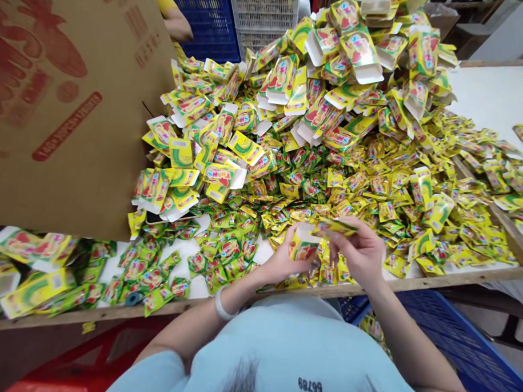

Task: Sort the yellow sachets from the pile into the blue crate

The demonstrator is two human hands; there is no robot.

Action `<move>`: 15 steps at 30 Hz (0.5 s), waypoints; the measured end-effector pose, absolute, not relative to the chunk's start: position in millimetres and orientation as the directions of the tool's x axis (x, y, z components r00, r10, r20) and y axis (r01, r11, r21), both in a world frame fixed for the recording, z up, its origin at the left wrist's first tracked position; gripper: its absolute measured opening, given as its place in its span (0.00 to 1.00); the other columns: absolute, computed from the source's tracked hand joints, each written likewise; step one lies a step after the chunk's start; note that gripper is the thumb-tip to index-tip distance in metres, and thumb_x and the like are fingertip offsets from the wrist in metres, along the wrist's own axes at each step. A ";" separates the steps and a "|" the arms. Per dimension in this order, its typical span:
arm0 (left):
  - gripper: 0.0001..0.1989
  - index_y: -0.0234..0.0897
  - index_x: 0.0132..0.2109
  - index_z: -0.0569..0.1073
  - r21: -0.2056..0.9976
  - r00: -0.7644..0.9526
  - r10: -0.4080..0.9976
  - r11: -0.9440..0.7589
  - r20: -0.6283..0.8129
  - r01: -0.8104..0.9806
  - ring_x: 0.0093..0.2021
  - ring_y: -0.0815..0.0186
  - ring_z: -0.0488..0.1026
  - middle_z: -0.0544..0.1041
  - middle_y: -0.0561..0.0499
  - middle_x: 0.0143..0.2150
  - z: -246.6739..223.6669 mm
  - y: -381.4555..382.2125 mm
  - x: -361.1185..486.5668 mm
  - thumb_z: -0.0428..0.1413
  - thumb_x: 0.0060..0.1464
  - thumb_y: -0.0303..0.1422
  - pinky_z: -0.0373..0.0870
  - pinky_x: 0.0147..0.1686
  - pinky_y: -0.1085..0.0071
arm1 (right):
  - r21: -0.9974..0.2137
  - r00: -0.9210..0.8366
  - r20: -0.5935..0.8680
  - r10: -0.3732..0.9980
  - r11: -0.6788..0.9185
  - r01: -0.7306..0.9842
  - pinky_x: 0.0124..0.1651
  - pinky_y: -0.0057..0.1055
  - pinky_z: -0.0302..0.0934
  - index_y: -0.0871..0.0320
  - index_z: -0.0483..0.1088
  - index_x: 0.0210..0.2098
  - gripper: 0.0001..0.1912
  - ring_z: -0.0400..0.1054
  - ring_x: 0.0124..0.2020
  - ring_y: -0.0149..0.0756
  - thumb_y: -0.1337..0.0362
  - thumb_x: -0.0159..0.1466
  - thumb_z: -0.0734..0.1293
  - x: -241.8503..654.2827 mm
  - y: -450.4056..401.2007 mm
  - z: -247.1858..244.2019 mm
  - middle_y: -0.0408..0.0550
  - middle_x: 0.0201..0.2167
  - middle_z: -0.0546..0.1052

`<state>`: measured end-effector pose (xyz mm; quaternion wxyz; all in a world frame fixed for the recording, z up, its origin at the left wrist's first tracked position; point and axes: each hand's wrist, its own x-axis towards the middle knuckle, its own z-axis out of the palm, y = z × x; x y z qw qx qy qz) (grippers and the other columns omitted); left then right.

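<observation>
Here, at a heaped white table [475, 89] before crates [268, 12], left grip [285, 260] clasps a box [302, 246], right grip [362, 251] pinches a packet [335, 226].

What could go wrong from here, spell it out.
The packet in the right hand could slip and get lost among the loose packets. The tall pile of boxes might slide down. Green packets lying at the front edge of the table could be knocked off.

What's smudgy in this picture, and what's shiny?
In the head view, the right hand and the packet it holds look a bit blurry; also in the head view, the piled boxes have pale shiny spots, and the white tabletop looks bright.
</observation>
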<state>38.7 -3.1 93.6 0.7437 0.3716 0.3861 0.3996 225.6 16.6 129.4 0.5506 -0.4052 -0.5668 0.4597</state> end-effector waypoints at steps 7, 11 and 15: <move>0.54 0.39 0.73 0.34 0.984 0.472 0.864 0.143 -0.175 0.102 0.63 0.50 0.65 0.68 0.39 0.61 104.3 -11.1 18.0 0.63 0.51 0.33 0.59 0.64 0.53 | -0.753 -0.588 0.104 0.802 0.450 0.480 0.35 0.29 0.63 0.56 0.77 0.39 0.07 0.69 0.33 0.34 0.64 0.68 0.65 232.5 26.7 145.2 0.47 0.33 0.73; 0.53 0.38 0.73 0.29 0.984 0.570 0.804 0.102 -0.169 0.147 0.68 0.50 0.59 0.61 0.35 0.67 102.3 -8.0 17.5 0.60 0.56 0.36 0.54 0.67 0.53 | -0.698 -0.611 0.030 0.791 0.454 0.554 0.34 0.28 0.62 0.57 0.77 0.38 0.06 0.68 0.31 0.33 0.65 0.68 0.66 237.4 24.9 148.4 0.46 0.30 0.72; 0.54 0.38 0.73 0.34 0.976 0.620 0.762 0.076 -0.189 0.204 0.72 0.47 0.48 0.48 0.36 0.73 92.1 -8.3 23.3 0.62 0.52 0.35 0.48 0.69 0.53 | -0.747 -0.633 0.059 0.772 0.455 0.485 0.37 0.29 0.64 0.59 0.75 0.39 0.06 0.71 0.34 0.35 0.68 0.67 0.65 233.7 18.1 144.0 0.48 0.32 0.76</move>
